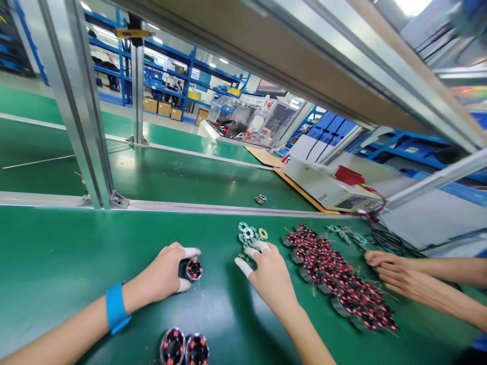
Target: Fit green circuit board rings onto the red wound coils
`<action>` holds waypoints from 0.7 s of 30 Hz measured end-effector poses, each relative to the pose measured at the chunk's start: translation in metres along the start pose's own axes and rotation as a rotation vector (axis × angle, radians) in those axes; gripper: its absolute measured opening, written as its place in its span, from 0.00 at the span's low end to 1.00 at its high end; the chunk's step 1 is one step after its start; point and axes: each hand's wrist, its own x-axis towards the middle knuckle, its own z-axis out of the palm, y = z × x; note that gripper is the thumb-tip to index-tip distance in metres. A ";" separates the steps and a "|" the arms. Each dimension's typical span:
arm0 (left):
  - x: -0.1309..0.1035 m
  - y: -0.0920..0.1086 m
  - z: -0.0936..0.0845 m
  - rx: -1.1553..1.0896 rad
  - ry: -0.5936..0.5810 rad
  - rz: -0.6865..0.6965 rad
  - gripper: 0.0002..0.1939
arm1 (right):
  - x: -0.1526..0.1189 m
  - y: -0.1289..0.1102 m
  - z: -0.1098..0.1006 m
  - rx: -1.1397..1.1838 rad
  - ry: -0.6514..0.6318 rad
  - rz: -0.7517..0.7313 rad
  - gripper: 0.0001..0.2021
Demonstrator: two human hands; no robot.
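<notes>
Bright, even light from ceiling lamps [413, 5] at one o'clock and eleven o'clock; soft sheen on the green mat [57, 263]; faint shadows under the arms; wide-angle bending at the edges; frame rails at twelve o'clock blurred.

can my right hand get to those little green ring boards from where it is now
Probably yes. Your right hand already rests at the near edge of the green ring boards, fingertips on them, with nothing in between.
</notes>
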 end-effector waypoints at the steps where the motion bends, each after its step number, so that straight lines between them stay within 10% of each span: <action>1: 0.000 0.000 -0.003 -0.045 0.000 0.004 0.32 | 0.001 0.003 0.002 -0.035 -0.046 -0.014 0.06; 7: 0.002 0.010 -0.009 -0.135 0.214 -0.053 0.12 | -0.001 -0.001 0.008 0.394 -0.185 -0.202 0.17; 14: -0.004 0.017 0.007 0.253 0.133 -0.047 0.20 | -0.001 0.002 0.011 0.606 -0.228 0.076 0.13; 21: -0.001 0.011 0.006 0.314 0.139 -0.005 0.21 | -0.002 -0.004 0.019 0.568 -0.325 0.026 0.22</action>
